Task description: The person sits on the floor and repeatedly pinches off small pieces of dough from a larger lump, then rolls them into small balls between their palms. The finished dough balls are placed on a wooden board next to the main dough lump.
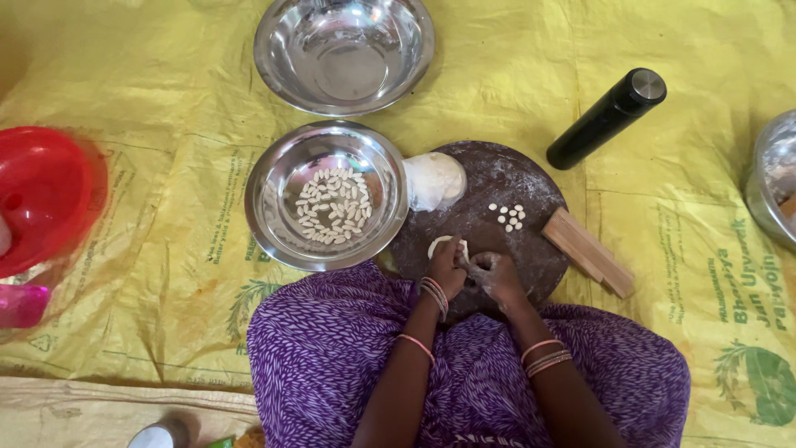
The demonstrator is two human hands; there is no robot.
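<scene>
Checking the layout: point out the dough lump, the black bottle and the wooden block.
dough lump (434,180), head view, its rounded top.
black bottle (604,120), head view, mid-body.
wooden block (587,251), head view, its top face.

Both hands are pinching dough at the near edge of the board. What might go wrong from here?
The dough lump sits at the board rim, leaning on the steel bowl; nudging the bowl may roll it onto the yellow sheet. The small pieces lie loose close to the right hand and may get flattened. The left hand works at the board's edge, so the dough piece might slip off.
</scene>
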